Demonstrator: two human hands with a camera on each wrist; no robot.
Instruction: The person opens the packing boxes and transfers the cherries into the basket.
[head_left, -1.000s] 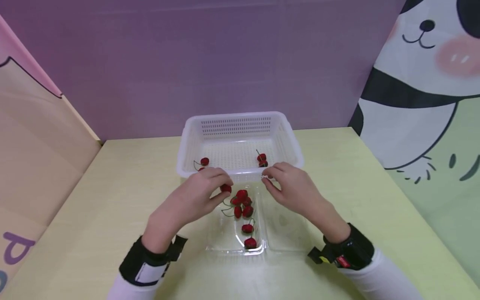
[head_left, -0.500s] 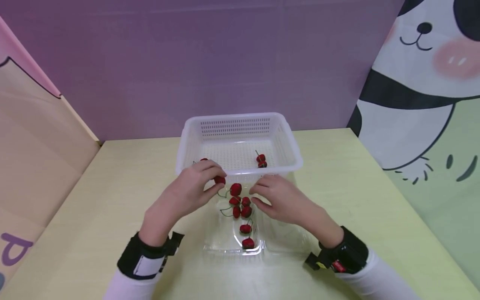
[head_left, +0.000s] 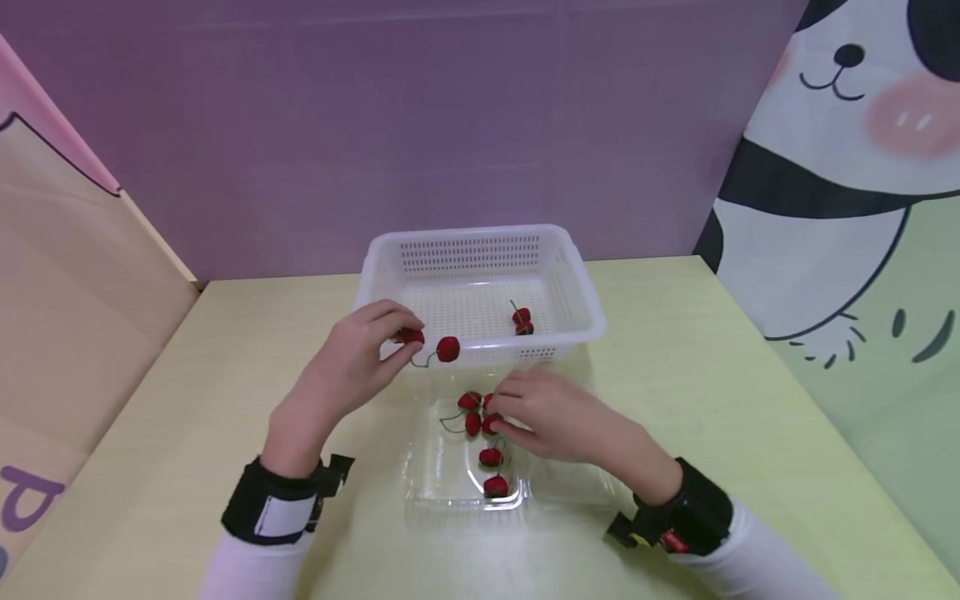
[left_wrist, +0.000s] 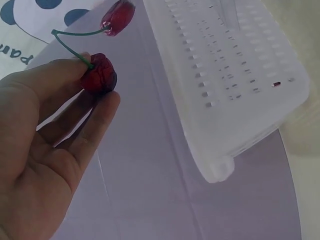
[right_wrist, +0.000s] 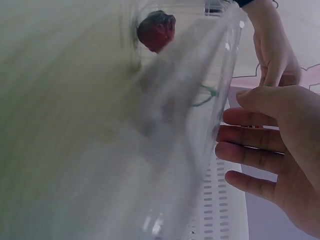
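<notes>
The left hand (head_left: 351, 354) has moved toward the upper left of the head view and pinches one cherry (left_wrist: 99, 75) between thumb and fingers. A second cherry (head_left: 448, 349), joined to it by a green stem (left_wrist: 72, 33), has left the top of the pile and hangs free at frame centre, in front of the near wall of the basket (head_left: 480, 252). The pair is therefore judged to be detached from the clear box (head_left: 446, 475) at lower centre, where six cherries (head_left: 491, 457) remain visible. The left wrist view shows the left hand apart from the basket. The right hand (head_left: 562, 417) has shifted slightly downward; its fingers are extended and relaxed, with tips over the pile. Contact with a cherry cannot be confirmed. Two cherries (head_left: 522, 322) lie at the right inside the basket; those at its left are now hidden behind the left hand
</notes>
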